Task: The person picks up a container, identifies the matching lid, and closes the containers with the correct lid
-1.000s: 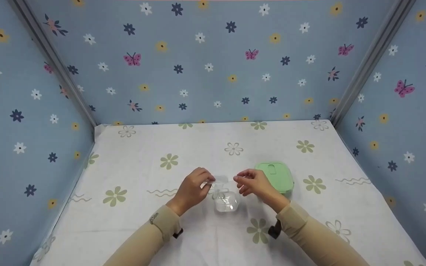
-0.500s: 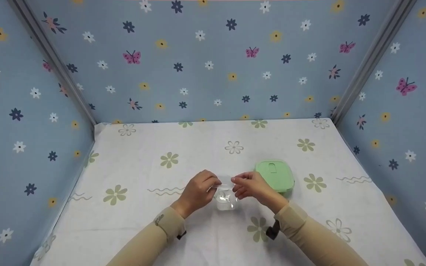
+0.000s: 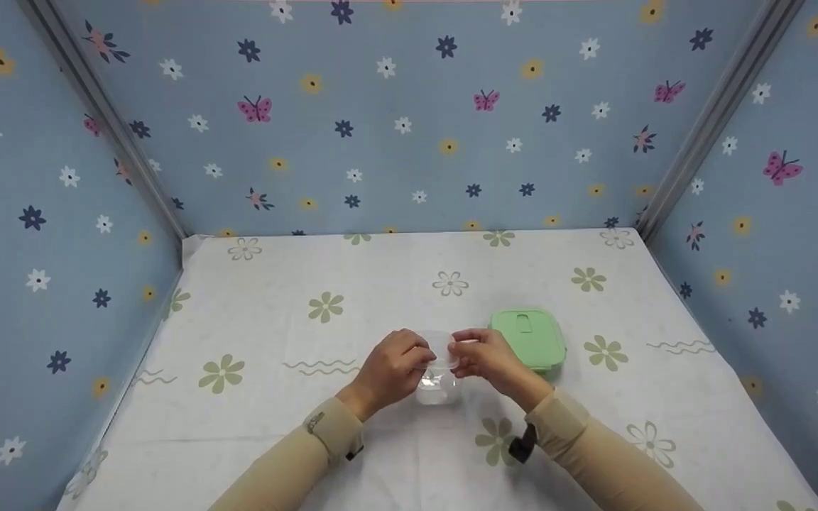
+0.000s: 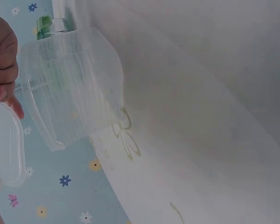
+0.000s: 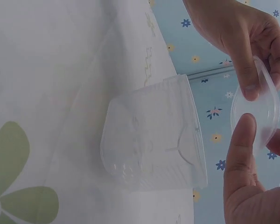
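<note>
A clear plastic lid (image 3: 437, 343) is held level above an open clear plastic container (image 3: 437, 392). My left hand (image 3: 393, 367) pinches the lid's left edge, thumb on one face and fingers on the other. At the opposite edge my right hand (image 3: 491, 358) holds the lid between thumb and fingers. In the right wrist view a gap shows between the lid (image 5: 240, 106) and the rim of the upright container (image 5: 154, 135). The left wrist view shows the lid (image 4: 7, 149) and the container (image 4: 74, 84), with most of my left hand out of frame.
A green lidded box (image 3: 537, 341) stands just behind and right of my right hand. White cloth with green flowers covers the table (image 3: 274, 298). Blue flowered panels (image 3: 409, 163) enclose the back and both sides.
My left hand has moved right and a little down, bringing the lid over the container. My right hand, earlier apart from the lid, now grips its right edge.
</note>
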Action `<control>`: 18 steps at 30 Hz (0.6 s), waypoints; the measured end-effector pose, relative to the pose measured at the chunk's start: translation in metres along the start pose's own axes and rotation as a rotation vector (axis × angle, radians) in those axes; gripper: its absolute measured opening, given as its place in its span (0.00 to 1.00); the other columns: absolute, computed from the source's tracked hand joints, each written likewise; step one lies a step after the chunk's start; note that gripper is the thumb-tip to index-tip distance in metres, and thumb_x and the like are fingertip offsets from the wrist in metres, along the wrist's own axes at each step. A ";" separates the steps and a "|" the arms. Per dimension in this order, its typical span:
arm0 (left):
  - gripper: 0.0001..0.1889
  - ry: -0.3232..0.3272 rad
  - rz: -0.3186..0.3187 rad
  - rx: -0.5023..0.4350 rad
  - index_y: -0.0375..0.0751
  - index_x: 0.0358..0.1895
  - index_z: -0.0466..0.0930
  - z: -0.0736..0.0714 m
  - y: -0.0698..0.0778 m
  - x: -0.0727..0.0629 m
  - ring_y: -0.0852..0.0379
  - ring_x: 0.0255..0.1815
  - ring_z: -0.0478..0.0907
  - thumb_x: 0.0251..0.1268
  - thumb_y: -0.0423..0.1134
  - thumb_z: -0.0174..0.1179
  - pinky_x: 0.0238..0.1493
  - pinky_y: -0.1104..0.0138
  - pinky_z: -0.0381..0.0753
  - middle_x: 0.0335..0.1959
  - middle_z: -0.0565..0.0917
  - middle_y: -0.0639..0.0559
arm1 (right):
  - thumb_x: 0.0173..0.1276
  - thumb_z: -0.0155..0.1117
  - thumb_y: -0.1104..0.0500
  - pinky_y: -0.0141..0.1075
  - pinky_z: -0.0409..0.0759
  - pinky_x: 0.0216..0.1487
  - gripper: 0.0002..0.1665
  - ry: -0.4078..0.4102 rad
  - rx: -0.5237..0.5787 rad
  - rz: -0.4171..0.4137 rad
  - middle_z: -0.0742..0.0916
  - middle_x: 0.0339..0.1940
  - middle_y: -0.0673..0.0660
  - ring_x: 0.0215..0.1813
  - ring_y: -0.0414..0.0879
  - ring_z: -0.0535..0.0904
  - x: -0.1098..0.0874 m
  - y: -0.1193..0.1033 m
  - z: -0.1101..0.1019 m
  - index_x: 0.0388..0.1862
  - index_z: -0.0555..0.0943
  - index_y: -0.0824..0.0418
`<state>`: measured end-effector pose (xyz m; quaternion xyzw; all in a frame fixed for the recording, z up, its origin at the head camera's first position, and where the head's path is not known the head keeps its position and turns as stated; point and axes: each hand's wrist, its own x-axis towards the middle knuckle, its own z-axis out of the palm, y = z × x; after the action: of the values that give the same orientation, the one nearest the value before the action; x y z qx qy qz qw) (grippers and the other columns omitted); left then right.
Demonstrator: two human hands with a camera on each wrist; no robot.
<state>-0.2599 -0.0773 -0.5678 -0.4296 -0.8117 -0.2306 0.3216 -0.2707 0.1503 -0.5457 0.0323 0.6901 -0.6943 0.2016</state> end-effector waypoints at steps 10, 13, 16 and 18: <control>0.17 -0.075 -0.034 -0.021 0.43 0.48 0.88 -0.001 0.002 -0.002 0.53 0.53 0.83 0.58 0.41 0.83 0.61 0.59 0.86 0.48 0.86 0.50 | 0.73 0.67 0.69 0.32 0.88 0.34 0.26 0.075 0.043 -0.046 0.88 0.31 0.54 0.27 0.40 0.82 0.000 0.000 -0.001 0.67 0.76 0.76; 0.23 -0.077 -0.053 -0.047 0.42 0.51 0.87 -0.001 0.001 -0.003 0.52 0.57 0.83 0.58 0.48 0.84 0.65 0.57 0.86 0.51 0.86 0.49 | 0.72 0.67 0.68 0.32 0.88 0.34 0.26 0.094 0.027 -0.058 0.88 0.31 0.54 0.27 0.41 0.83 0.000 -0.001 -0.003 0.67 0.76 0.76; 0.27 -0.063 -0.078 -0.066 0.42 0.53 0.87 -0.001 -0.001 -0.005 0.51 0.59 0.83 0.57 0.53 0.84 0.65 0.56 0.86 0.53 0.87 0.48 | 0.72 0.67 0.68 0.32 0.88 0.34 0.27 0.111 0.009 -0.064 0.89 0.31 0.53 0.27 0.41 0.83 0.001 0.000 -0.004 0.68 0.76 0.75; 0.28 -0.056 -0.110 -0.079 0.41 0.53 0.87 -0.001 -0.002 -0.006 0.50 0.59 0.84 0.57 0.53 0.84 0.65 0.55 0.86 0.53 0.87 0.47 | 0.72 0.67 0.69 0.32 0.88 0.33 0.27 0.116 0.005 -0.068 0.89 0.31 0.53 0.27 0.41 0.83 0.001 0.000 -0.005 0.68 0.76 0.76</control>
<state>-0.2586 -0.0819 -0.5716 -0.4031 -0.8330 -0.2677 0.2683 -0.2728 0.1546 -0.5465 0.0494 0.6995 -0.6995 0.1377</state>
